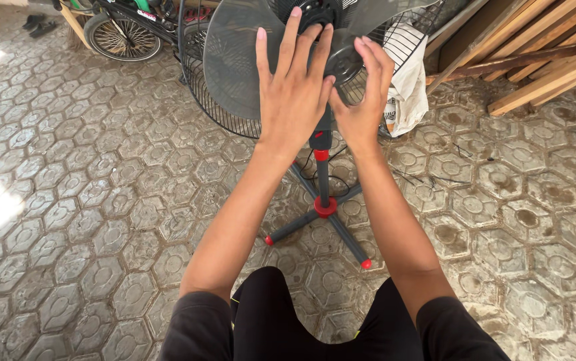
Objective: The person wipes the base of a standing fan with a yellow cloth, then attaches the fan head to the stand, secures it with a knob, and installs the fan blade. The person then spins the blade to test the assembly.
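Outdoors, a person's left hand (293, 93) and right hand (361, 90) rest flat, fingers (293, 33) spread and gripping nothing, on the translucent fan blade (231, 60) of a pedestal fan (323, 180) standing on paving. The thin plastic beneath the fingertips likely flexes and cracks easily; the hub (341, 61) between the fingers seems the sturdier hold.

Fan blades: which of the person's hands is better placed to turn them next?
Probably the left hand. It lies flat and spread across the translucent grey fan blade, fingers reaching the hub. The right hand sits edge-on beside the hub, over the rear wire guard, with less blade contact.
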